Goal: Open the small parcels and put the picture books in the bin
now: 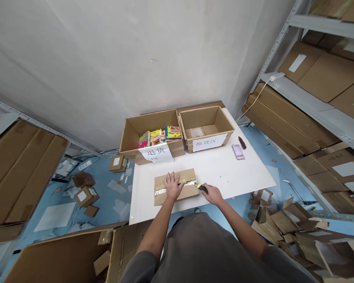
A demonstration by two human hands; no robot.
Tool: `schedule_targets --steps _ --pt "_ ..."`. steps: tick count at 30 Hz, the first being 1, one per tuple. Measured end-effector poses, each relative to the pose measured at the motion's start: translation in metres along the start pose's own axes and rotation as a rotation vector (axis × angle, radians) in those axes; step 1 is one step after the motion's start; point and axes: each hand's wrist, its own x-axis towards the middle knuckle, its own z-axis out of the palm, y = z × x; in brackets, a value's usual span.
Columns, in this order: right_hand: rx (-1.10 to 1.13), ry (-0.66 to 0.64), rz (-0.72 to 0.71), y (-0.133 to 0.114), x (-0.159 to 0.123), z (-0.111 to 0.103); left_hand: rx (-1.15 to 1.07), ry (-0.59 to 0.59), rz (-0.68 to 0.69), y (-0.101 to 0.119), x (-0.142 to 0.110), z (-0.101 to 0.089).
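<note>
A flat cardboard box (pixel 162 199) lies on the white table (pixel 212 173), with clear tape along its middle seam. My left hand (pixel 172 186) rests flat on top of the box, fingers spread. In my right hand (pixel 212 194) is a black and yellow utility knife (pixel 201 188), its tip at the right end of the taped seam. Part of the seam near the tip looks parted. Behind the box stand two open cartons with handwritten paper signs: the left carton (pixel 129 154) holds several colourful books (pixel 159 136), the right carton (pixel 183 135) shows its bare bottom.
A red and black tool (pixel 242 142) and a blurred pinkish card or paper (pixel 238 152) lie at the table's right. Shelves of boxes (pixel 330 74) flank both sides. Discarded boxes (pixel 295 220) heap at lower right; a large open carton (pixel 61 255) stands at lower left.
</note>
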Motion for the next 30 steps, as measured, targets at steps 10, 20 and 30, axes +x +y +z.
schedule_targets --steps 10,20,30 --pt "-0.061 0.050 0.088 -0.004 0.019 -0.010 -0.008 0.091 0.031 -0.004 0.000 0.013" --pt "0.489 0.220 0.269 0.025 0.009 0.019 0.002 0.058 0.009 0.000 0.000 0.008" --pt "0.775 0.294 0.419 -0.007 0.019 0.068 -0.016 0.037 -0.019 0.007 -0.002 0.001"
